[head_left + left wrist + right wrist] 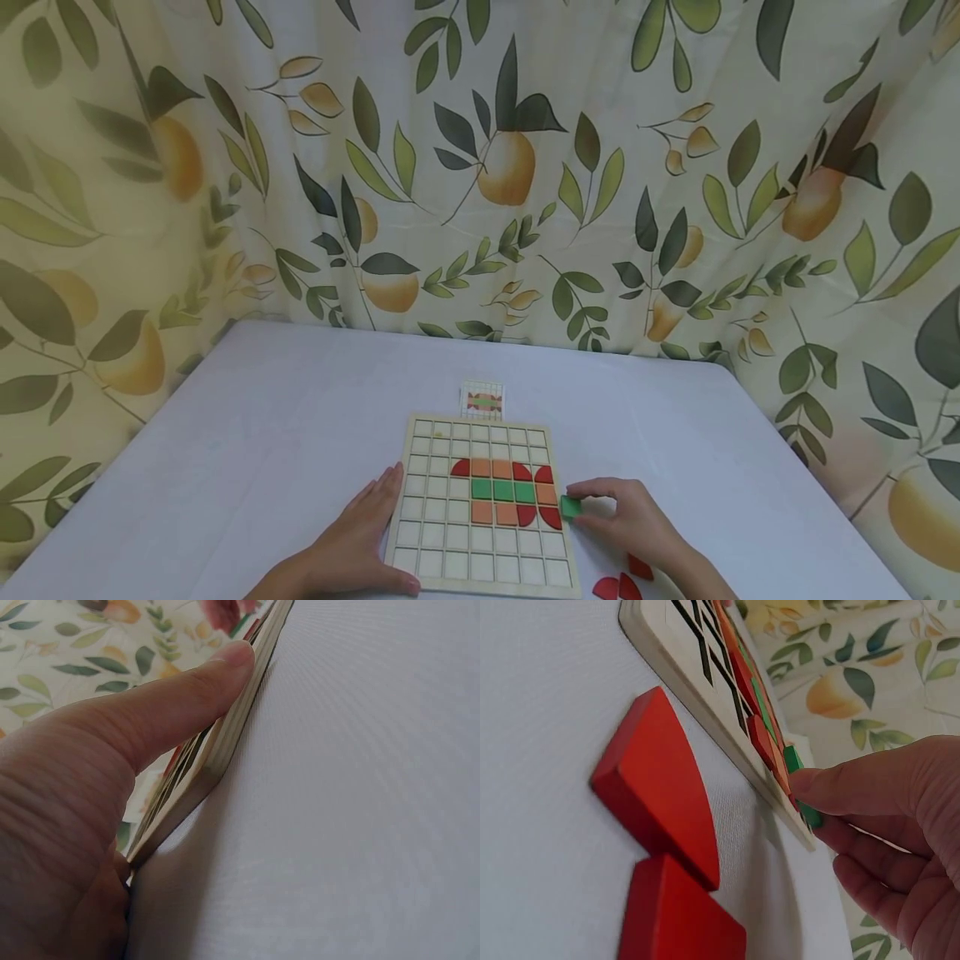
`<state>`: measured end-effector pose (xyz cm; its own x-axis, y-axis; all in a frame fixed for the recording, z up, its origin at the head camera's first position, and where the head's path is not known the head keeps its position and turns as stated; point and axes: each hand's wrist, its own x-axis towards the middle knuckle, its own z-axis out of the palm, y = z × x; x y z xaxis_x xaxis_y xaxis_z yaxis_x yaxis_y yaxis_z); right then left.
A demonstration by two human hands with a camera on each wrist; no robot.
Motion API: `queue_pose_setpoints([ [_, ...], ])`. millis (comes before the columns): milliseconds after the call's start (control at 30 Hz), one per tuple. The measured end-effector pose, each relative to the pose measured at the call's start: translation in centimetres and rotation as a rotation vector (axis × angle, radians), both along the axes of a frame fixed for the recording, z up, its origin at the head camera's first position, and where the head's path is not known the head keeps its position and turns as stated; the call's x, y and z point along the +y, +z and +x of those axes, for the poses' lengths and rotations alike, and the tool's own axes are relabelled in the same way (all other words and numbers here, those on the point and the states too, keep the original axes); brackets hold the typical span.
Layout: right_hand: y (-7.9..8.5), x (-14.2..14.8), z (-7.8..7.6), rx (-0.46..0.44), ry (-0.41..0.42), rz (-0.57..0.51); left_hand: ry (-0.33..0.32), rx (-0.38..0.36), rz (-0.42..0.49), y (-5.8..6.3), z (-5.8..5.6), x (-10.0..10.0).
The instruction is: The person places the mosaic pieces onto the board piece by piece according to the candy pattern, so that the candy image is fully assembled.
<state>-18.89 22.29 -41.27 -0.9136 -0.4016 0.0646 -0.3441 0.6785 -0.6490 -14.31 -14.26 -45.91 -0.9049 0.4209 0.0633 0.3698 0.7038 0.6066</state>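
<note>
Leafy curtain (pixel 465 233) behind, right hand (pixel 637 518) pinching a green block (pixel 571 507) at the right edge of the board (pixel 482 542). Probably light, stiff; grab its sides. Left hand (pixel 356 537) touching opposite edge, fingers straight.

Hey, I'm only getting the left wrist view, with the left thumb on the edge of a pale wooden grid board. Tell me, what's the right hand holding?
Observer: The right hand pinches a green square piece beside the right edge of the pale wooden grid board.
Operator: My angle on that board is edge-on. Are any green pieces set in it?
Observer: Yes, three green square pieces sit side by side in one row.
Operator: Is anything lying loose over on the right?
Observer: Yes, red wooden-looking pieces with a curved edge lie on the white tablecloth, near the board's lower right corner.
</note>
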Motion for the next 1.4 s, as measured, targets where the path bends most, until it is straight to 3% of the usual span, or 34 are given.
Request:
queue_pose_setpoints([
  [633, 0.0, -3.5, -1.0, 0.075, 0.127, -0.027, -0.005, 0.012, -0.022, 0.1, 0.0, 0.1],
  [833, 0.3, -4.6, -1.2, 0.058, 0.115, -0.031, -0.011, 0.01, -0.028, 0.3, 0.0, 0.1],
  [1133, 0.4, -6.4, -1.8, 0.059, 0.189, -0.088, -0.008, 0.012, -0.022, 0.3, 0.1, 0.1],
  [1400, 0.3, -7.6, -2.4, 0.071, 0.205, -0.114, -0.016, 0.02, -0.024, 0.1, -0.1, 0.0],
])
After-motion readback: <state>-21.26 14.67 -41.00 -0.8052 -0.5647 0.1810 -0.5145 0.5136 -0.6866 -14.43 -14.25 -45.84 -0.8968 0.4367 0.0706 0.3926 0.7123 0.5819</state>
